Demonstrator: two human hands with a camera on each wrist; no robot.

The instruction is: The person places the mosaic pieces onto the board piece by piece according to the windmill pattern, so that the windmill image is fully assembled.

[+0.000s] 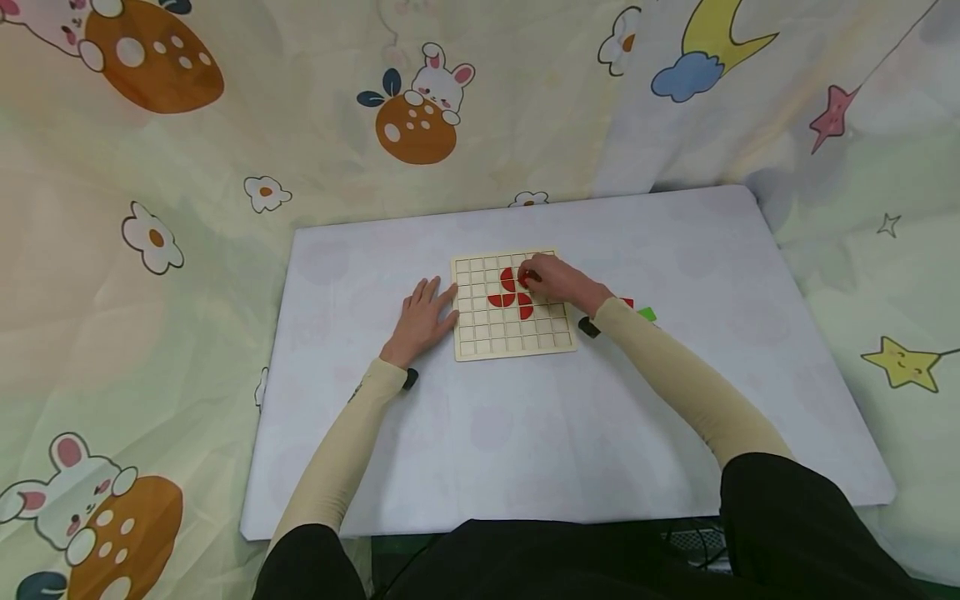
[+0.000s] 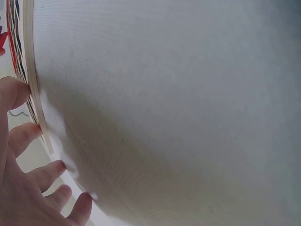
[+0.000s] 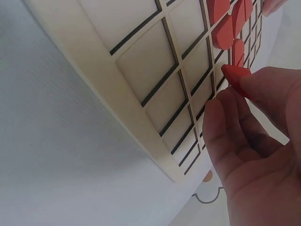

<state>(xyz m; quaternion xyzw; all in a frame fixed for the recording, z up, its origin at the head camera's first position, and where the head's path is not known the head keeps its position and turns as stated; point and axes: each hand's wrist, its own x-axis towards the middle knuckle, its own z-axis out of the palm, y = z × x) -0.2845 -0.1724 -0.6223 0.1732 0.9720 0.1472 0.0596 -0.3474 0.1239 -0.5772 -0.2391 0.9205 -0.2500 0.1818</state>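
R hand (image 1: 551, 277) pinches 1 small red piece w/ rounded edge (image 3: 236, 77) at the square pale-wood grid board (image 1: 476, 330), upper-mid part.
Pinched pc sits btwn thumb & fingertips, tilted to the board, right beside the red quarter-disc pieces (image 1: 526, 306) in the board's cells; R hand's nearer to it, L well off. L hand (image 1: 420, 318): fingers spread, gripping nothing, thumb & index touching board's left edge. Thumb covers part of the pinched pc, so long axis is hard to read; can't tell if it touches the board. Right of board, 1 red block (image 1: 627, 302) & 1 green block (image 1: 647, 314) are partly hidden by the beige sleeve (image 1: 675, 383), shapes unclear. L wrist cam: board edge-on, cut off.
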